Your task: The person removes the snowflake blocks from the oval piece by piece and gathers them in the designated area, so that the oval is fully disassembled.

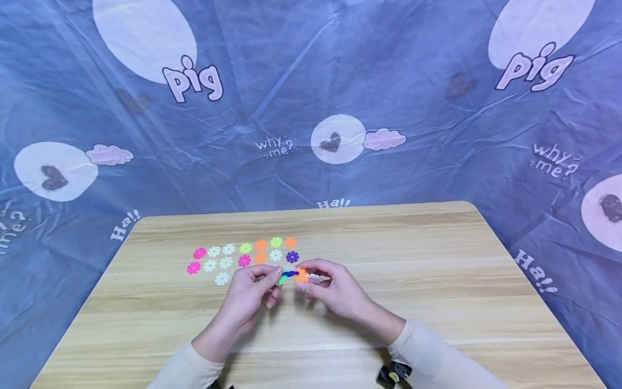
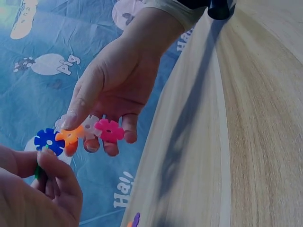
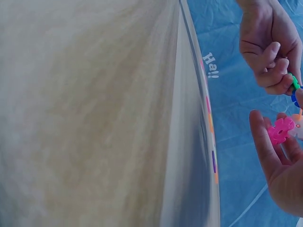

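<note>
A short chain of notched plastic flower discs stretches between both hands, over the middle of the table. My left hand (image 1: 245, 294) pinches its left end between thumb and forefinger, at a green disc (image 3: 294, 82) joined to a blue disc (image 2: 49, 142). From the other side, my right hand (image 1: 338, 287) grips an orange disc (image 2: 69, 137) with thumb and fingertips. Beyond that grip, a whitish disc (image 2: 90, 127) and a pink disc (image 2: 109, 131) lie along the right fingers. In the left wrist view the blue and orange discs overlap at their edges.
Loose discs lie flat in rows behind and left of the hands, among them pink (image 1: 200, 253), white (image 1: 221, 279), orange (image 1: 261, 245), yellow-green (image 1: 276, 241) and purple (image 1: 292, 256) ones. Beyond the wooden table (image 1: 389, 237) hangs a printed blue cloth (image 1: 301, 81).
</note>
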`<state>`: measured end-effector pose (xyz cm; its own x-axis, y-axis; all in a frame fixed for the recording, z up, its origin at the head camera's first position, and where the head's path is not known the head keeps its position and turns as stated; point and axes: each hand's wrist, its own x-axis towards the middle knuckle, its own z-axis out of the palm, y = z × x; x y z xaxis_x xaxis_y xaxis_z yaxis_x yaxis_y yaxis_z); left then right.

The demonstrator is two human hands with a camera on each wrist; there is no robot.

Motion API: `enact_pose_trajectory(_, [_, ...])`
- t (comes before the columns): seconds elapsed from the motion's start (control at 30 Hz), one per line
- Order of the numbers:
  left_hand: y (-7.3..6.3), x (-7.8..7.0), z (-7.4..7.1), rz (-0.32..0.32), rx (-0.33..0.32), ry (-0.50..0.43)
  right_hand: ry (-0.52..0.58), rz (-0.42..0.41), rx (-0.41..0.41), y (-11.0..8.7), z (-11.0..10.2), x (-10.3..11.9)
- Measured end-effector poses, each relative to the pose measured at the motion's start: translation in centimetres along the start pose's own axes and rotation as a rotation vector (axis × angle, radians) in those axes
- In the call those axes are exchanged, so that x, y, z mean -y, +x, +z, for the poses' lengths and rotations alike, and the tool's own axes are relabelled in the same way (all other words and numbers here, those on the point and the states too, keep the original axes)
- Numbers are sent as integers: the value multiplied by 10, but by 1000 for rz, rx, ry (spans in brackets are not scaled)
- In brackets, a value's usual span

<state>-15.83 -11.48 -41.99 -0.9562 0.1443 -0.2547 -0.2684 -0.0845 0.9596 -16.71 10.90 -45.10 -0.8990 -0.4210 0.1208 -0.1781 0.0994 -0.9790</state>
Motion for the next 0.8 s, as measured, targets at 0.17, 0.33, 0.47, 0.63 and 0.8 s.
enact_pose_trajectory(0.17, [-1, -2, 5, 13, -68, 106, -14, 18, 0, 0, 0, 0])
enact_pose_trajectory(0.33, [-4, -4, 7, 103, -110, 352, -22, 23, -1, -1, 1, 0])
enact_pose_trajectory(0.47, [-4, -6, 7, 159, -110, 470, -43, 7, -10, 0, 2, 0])
enact_pose_trajectory(0.63, [-4, -7, 6, 157, -92, 508, -51, -5, -15, 0, 3, 0])
enact_pose_trajectory(0.8, [-4, -7, 7, 134, -70, 526, -50, -8, -18, 0, 3, 1])
